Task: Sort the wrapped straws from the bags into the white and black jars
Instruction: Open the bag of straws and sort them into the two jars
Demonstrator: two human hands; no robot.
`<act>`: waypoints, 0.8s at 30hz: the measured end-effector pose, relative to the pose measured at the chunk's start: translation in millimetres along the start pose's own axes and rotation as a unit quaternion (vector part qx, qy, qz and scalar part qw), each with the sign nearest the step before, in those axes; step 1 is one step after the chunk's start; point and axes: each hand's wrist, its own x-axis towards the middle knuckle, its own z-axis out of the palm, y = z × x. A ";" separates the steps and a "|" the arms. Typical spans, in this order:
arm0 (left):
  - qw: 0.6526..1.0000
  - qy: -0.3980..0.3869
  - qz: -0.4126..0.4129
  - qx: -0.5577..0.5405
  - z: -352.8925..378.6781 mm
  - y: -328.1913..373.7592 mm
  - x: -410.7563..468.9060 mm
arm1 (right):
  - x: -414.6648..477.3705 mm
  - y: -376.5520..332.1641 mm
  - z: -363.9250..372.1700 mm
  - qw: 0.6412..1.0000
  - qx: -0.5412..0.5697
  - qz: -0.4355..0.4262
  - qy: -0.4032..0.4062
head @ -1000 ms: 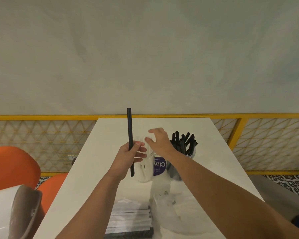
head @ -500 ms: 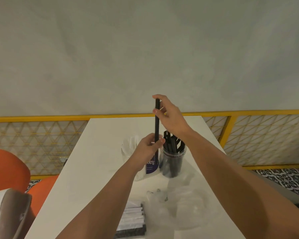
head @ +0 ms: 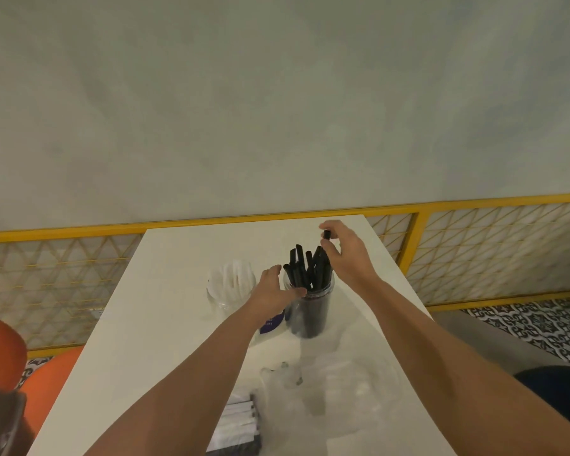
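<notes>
1. My right hand (head: 348, 258) pinched the top end of a black straw (head: 326, 234) between thumb and fingertips, and the straw stood nearly upright.
2. That straw's lower part sat among the other black straws (head: 298, 268) in the black jar (head: 310, 311), on the jar's 1 o'clock side.
3. My left hand (head: 272, 292) gripped nothing. Its fingers were loose and spread at the jar's rim, on the 9 o'clock side. I could not tell whether they touched the rim.
4. A purple label (head: 271, 321) showed just under my left wrist, beside the black jar at 8 o'clock. What it was fixed to was hidden.
5. The white jar (head: 226, 296) stood at 9 o'clock from the black jar, a little apart, with white wrapped straws (head: 232, 278) fanned out of it.
6. A crumpled clear bag (head: 336, 390) lay at 6 o'clock from the black jar, nearer to me.
7. A bundle of wrapped straws (head: 236, 426) lay at 7 o'clock, against the bag's left edge.
8. All of it rested on a white table (head: 165, 324). A yellow railing (head: 79, 229) ran past the far edge at 12 o'clock, and an orange chair (head: 0, 350) stood off at 9 o'clock.
</notes>
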 end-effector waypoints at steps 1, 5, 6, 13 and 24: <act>1.000 -0.009 -0.001 0.002 0.4 1.0 1.8 | -2.0 8.6 1.4 1.000 -0.005 0.015 -0.011; 0.999 -0.035 0.009 0.013 0.5 5.9 11.3 | -14.5 27.2 3.3 0.976 0.122 0.144 -0.107; 0.999 -0.039 0.008 0.019 0.3 6.5 14.1 | -16.9 30.6 5.0 0.966 0.147 0.169 -0.132; 0.994 -0.072 0.067 0.039 2.1 20.9 22.4 | -12.9 37.3 16.9 0.940 0.189 0.202 -0.198; 0.997 0.009 0.070 0.044 -2.4 24.0 29.5 | 12.4 29.1 19.0 0.953 0.182 0.184 -0.155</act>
